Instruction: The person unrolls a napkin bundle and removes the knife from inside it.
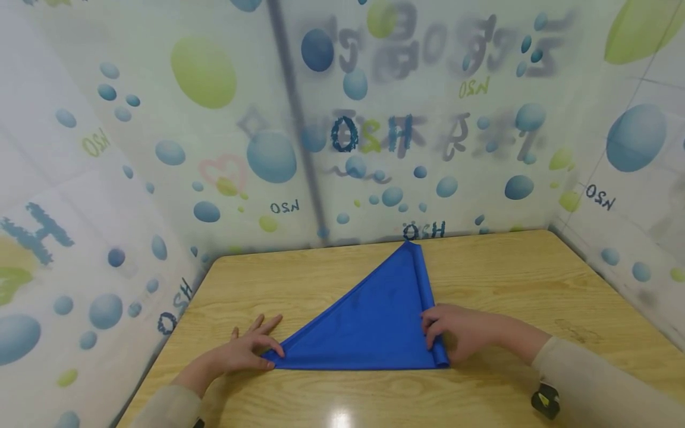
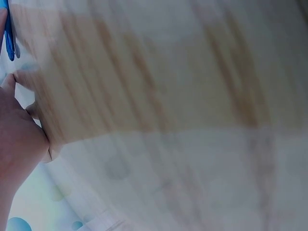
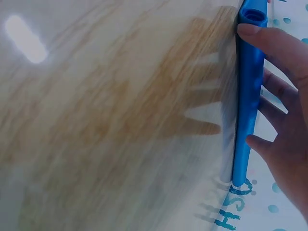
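Two hands on a blue cloth [image 1: 369, 321] folded into a triangle, lying on the wooden table [image 1: 508, 273].
Left hand [image 1: 248, 351] presses flat, fingers spread, on the near-left corner; right hand [image 1: 460, 333] curls its fingers over the rolled right edge.

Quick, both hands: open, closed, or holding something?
Left hand: open, fingers flat, pressing the left corner of the blue cloth to the table.
Right hand: fingers curled on the cloth's rolled edge.
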Tool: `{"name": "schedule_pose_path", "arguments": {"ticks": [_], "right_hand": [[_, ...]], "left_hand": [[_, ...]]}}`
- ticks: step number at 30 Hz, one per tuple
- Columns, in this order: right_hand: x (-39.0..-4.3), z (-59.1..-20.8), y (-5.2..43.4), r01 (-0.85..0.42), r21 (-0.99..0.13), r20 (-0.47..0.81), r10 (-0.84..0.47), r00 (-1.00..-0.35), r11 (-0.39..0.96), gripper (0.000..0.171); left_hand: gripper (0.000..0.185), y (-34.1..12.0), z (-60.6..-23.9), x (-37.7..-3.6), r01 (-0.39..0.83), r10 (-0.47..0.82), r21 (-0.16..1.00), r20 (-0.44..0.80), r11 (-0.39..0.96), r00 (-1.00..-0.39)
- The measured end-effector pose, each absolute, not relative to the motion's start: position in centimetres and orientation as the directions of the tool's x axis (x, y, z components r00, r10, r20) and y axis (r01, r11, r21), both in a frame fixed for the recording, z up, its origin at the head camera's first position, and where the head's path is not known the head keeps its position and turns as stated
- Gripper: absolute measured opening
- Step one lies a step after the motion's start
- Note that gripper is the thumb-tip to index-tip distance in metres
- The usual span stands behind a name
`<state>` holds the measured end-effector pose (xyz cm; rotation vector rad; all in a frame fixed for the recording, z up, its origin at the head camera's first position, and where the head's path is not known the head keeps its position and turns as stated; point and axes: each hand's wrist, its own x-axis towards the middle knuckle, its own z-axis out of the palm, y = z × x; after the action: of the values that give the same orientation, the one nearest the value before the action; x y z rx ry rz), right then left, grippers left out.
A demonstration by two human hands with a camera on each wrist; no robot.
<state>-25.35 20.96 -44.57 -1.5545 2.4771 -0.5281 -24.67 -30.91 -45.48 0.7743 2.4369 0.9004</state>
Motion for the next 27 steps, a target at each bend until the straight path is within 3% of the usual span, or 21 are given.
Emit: {"name": "schedule_pose_path", "arguments": {"ticks": [14,22,27], "right_hand": [[-24.4,-44.8,22.2,-0.75,-0.479,0.027,-0.847,-0.531,0.456,0.036],[-24.2,-44.9,22.3,-0.815,-0.421,0.081,-0.878,-0.472,0.399,0.039],[-23.9,-44.9,22.5,-0.785,-0.436,0.046,-0.861,-0.507,0.439,0.039]], "left_hand": [[0.014,-30.9,-45.5,-24.6,0.364,0.623,0.675,-0.181,0.641,-0.761],[0.014,-30.9,-45.4,-24.5,0.346,0.618,0.687,-0.192,0.64,-0.762],[0.014,-30.8,-45.4,-24.5,0.351,0.617,0.679,-0.192,0.645,-0.763]]}}
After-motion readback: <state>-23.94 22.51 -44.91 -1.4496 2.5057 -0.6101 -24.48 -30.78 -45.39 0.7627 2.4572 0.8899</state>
